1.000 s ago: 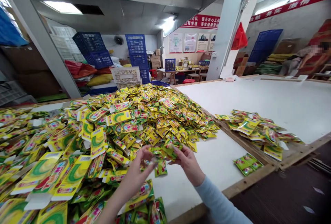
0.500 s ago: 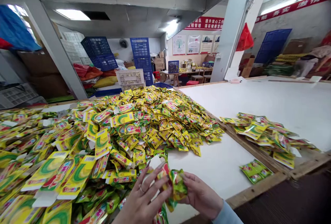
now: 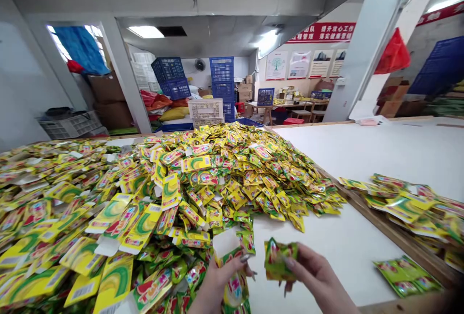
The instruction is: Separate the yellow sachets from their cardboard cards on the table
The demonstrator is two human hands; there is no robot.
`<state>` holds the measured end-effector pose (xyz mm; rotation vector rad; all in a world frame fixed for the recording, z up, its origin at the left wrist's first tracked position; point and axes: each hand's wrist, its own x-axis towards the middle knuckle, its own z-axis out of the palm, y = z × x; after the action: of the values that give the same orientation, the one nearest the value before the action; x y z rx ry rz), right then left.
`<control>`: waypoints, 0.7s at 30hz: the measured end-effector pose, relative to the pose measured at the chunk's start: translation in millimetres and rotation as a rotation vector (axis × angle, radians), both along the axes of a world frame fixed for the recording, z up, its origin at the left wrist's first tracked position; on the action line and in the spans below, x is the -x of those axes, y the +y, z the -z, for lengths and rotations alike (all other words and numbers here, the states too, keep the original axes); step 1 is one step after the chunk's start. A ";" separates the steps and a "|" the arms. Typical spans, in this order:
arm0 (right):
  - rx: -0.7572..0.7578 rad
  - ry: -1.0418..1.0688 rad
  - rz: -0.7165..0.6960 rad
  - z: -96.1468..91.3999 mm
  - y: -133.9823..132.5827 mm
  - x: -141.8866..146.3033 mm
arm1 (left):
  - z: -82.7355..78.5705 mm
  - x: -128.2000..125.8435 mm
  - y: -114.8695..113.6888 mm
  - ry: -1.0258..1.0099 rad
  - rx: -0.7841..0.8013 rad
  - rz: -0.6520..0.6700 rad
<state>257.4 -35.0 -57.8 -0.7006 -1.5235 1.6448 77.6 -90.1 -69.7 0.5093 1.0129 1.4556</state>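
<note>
My left hand (image 3: 213, 286) is closed around a small printed carton (image 3: 226, 245), its white end flap standing open at the top. My right hand (image 3: 319, 279) pinches a little bundle of green and yellow candy packets (image 3: 276, 259), apart from the carton and to its right. Left of and beyond my hands spreads a large heap of small yellow packets (image 3: 250, 178). Flattened yellow cartons (image 3: 141, 227) lie over the heap's left part. To the right, a green sheet of joined packets (image 3: 408, 275) rests on the white tabletop.
A wooden strip (image 3: 366, 215) divides the white table (image 3: 384, 145). Beyond it sits a smaller pile of yellow cartons or packets (image 3: 409, 207). Blue crates (image 3: 222, 82), a white crate (image 3: 206, 109) and a pillar (image 3: 377, 38) stand past the table.
My hands have drawn apart; the packets in my right hand are now separate from the carton in my left. The camera view has turned left.
</note>
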 end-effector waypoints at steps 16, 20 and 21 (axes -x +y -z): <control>-0.747 -0.486 -0.193 -69.8 -7.8 2.8 | 15.9 -0.8 -0.9 0.404 -0.047 0.575; -0.743 -0.385 -0.180 -66.2 -8.8 2.1 | 3.3 -5.0 2.5 0.400 -0.131 0.671; -0.727 -0.396 -0.189 -64.5 -8.4 1.9 | 2.5 -6.3 2.7 0.405 -0.133 0.668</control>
<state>255.5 -43.4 6.7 -0.4937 -2.3451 0.9681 83.9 -87.3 -72.2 1.1501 0.9281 0.8341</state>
